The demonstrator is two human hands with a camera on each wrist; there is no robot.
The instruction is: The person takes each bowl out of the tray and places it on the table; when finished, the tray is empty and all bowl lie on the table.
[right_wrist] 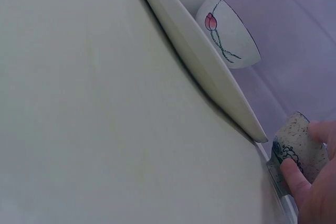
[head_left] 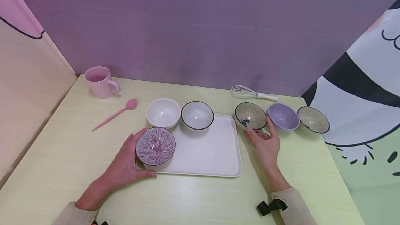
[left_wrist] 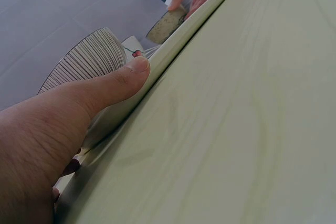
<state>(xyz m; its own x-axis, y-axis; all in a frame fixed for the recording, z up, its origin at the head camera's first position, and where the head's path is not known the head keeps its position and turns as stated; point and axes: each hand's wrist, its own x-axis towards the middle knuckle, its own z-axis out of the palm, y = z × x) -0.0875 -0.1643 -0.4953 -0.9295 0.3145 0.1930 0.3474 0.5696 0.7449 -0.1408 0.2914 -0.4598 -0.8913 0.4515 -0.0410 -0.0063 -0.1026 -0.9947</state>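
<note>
A bowl with purple stripes (head_left: 155,146) stands on the front left corner of the white tray (head_left: 212,152). My left hand (head_left: 126,162) spreads around its left side, the thumb (left_wrist: 123,81) stretched along the tray's front edge. Behind it are a plain white bowl (head_left: 163,113) and a dark-rimmed white bowl (head_left: 197,115) with a red flower outside, seen in the right wrist view. Just right of the tray, my right hand (head_left: 265,145) holds a speckled bowl (head_left: 250,115) between thumb and fingers. Whether this bowl touches the table cannot be told.
A purple bowl (head_left: 283,116) and another speckled bowl (head_left: 313,120) stand at the right. Behind them lies a whisk (head_left: 250,93). A pink mug (head_left: 101,82) and a pink spoon (head_left: 115,114) are at the left. A purple backdrop (head_left: 200,34) rises at the rear.
</note>
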